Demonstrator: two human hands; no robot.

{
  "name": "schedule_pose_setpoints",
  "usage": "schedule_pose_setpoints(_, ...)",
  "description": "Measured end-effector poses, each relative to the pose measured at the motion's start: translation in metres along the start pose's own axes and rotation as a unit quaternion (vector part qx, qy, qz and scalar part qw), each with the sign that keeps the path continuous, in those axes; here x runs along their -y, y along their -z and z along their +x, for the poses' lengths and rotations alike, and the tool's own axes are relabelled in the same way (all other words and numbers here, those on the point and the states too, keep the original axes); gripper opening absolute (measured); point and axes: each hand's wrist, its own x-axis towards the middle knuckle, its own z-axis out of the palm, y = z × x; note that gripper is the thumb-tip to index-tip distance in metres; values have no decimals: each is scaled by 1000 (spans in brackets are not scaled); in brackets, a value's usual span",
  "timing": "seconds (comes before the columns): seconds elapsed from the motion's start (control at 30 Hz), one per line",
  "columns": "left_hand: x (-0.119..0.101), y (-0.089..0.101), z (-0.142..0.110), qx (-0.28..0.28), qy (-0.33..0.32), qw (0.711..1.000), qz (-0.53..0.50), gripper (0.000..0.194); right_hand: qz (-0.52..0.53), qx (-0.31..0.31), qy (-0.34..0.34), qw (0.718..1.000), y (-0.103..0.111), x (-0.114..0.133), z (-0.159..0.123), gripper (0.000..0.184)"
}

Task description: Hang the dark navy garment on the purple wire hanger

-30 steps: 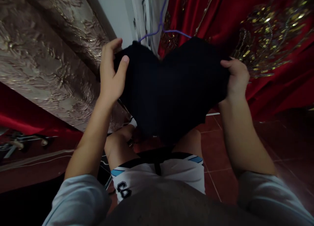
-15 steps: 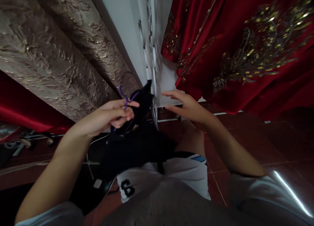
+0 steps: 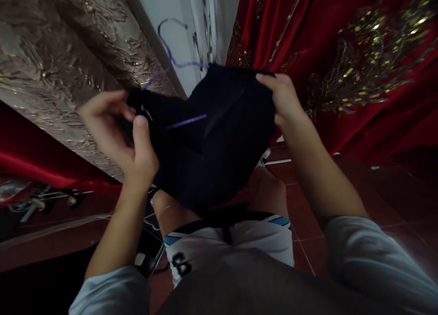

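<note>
A dark navy cloth garment [image 3: 232,137] is spread between my two hands above my lap. My left hand [image 3: 137,141] grips its left edge, with the thumb on the near side of the fabric. At the upper right corner, my right hand [image 3: 285,98] pinches the cloth between thumb and fingers. A thin purple cord [image 3: 169,55] trails in a loose curl off the garment's top edge. Lower on the fabric runs a short straight purple strip [image 3: 186,122]. The exact kind of garment cannot be made out.
Red cloth with gold sequins [image 3: 356,77] hangs on the right. Textured beige-gold fabric [image 3: 68,68] hangs at the left. A white folding metal lattice [image 3: 210,23] stands between them. Dark red tiles [image 3: 328,191] cover the floor. A black surface with a white item [image 3: 139,259] lies lower left.
The garment has come up from my lap and is stretched out. My right hand, empty before, now holds its right edge. My left hand has shifted left, and the purple cord hangs free of it.
</note>
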Motion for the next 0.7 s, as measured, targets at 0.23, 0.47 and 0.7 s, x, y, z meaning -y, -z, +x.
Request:
schedule_pose_setpoints(0.23,2,-22,-58,292,90,950,67,46,54,-58,-45,996,34,15,-15,15)
schedule_pose_setpoints(0.47,10,-44,-112,263,183,947,24,25,-9,-83,-11,996,51,-10,-76,30)
schedule_pose_setpoints(0.7,-32,-73,-143,56,306,950,-29,24,-127,-184,17,975,-22,-43,-197,27)
